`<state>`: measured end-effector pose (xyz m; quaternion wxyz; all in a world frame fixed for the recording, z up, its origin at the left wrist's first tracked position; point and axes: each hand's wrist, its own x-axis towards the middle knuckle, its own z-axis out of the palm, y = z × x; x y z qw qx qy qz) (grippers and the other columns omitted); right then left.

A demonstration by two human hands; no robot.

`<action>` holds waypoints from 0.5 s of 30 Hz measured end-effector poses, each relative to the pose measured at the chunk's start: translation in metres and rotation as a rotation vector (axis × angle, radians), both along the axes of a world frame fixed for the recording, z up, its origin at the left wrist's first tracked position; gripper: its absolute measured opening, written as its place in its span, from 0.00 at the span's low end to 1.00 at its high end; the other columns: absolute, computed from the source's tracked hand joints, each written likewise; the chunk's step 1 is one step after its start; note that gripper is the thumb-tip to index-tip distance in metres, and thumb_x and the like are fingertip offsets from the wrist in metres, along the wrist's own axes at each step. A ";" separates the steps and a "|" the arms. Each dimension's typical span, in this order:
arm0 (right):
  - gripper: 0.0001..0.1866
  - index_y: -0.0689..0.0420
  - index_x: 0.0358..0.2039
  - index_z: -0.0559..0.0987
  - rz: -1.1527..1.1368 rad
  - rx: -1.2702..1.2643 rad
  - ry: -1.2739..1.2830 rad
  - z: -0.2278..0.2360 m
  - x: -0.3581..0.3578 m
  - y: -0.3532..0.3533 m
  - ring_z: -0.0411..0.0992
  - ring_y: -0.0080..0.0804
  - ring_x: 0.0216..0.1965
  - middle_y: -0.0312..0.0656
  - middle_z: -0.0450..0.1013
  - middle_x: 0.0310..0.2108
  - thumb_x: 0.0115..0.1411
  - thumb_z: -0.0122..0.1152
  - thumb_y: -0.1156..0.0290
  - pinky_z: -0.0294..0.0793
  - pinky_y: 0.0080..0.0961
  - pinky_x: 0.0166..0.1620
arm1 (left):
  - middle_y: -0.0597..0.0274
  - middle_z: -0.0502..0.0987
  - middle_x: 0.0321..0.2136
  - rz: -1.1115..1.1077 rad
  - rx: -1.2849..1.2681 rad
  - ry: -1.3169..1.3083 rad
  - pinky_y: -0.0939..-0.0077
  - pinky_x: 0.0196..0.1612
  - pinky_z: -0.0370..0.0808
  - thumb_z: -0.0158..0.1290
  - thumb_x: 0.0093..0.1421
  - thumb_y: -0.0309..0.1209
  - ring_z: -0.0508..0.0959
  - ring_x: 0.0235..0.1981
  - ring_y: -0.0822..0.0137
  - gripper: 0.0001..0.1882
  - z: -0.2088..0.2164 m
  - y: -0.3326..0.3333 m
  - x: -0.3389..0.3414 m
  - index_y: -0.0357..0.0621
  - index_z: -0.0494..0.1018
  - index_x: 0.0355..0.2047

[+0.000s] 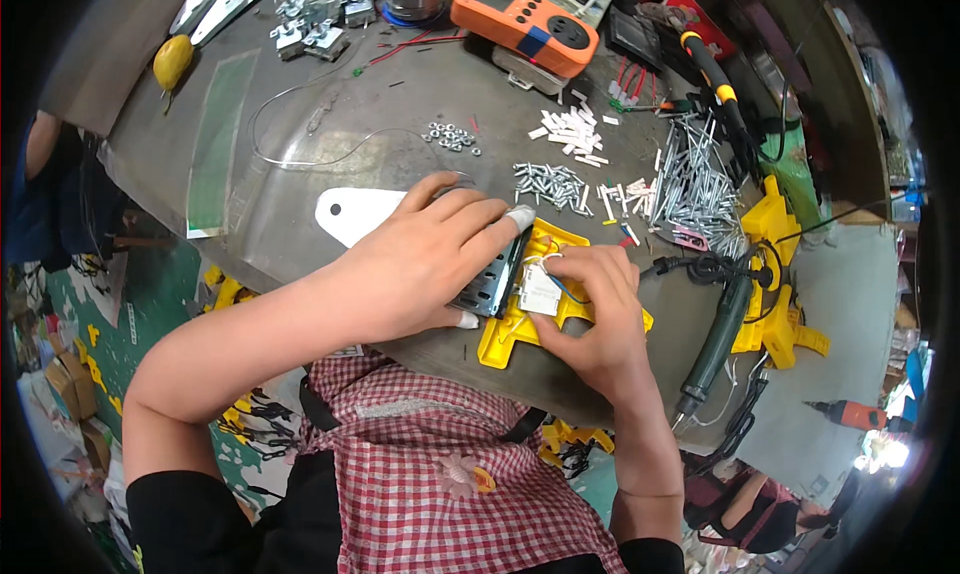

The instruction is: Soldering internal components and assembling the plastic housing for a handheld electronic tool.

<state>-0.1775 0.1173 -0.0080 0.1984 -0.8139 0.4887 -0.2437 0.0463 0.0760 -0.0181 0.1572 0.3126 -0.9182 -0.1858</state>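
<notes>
Because the yellow casing (497, 349) is placed near the front edge of the table (275, 214), it could be slid or tipped off if it is pushed hard toward 6 o'clock. At its 9 o'clock side, the dark slotted part (487, 291) could be knocked askew if the hold on it is slackened; whether it is seated in the casing or merely leaned against it cannot be told. At 3 o'clock from that part, over the casing, the white block (540, 292) could be set crooked if it is pressed at one end, and the blue wire (567, 292) beside it could be pinched if it is caught underneath. Short screws (552, 186), heaped at 12 o'clock, could be scattered if they are brushed. The slotted part is gripped by the left hand (425, 259), its fingers spread over the far end and its thumb set at the near end. The white block is pinched by the right hand (600, 309), which is partly closed, between thumb and forefinger.
</notes>
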 end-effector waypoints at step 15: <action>0.16 0.54 0.32 0.76 -0.028 -0.040 0.114 0.032 0.001 0.013 0.66 0.39 0.40 0.41 0.69 0.36 0.40 0.68 0.73 0.59 0.38 0.45 | 0.52 0.70 0.43 0.137 0.040 0.225 0.56 0.53 0.62 0.68 0.26 0.31 0.69 0.46 0.49 0.51 0.016 0.022 -0.004 0.38 0.60 0.56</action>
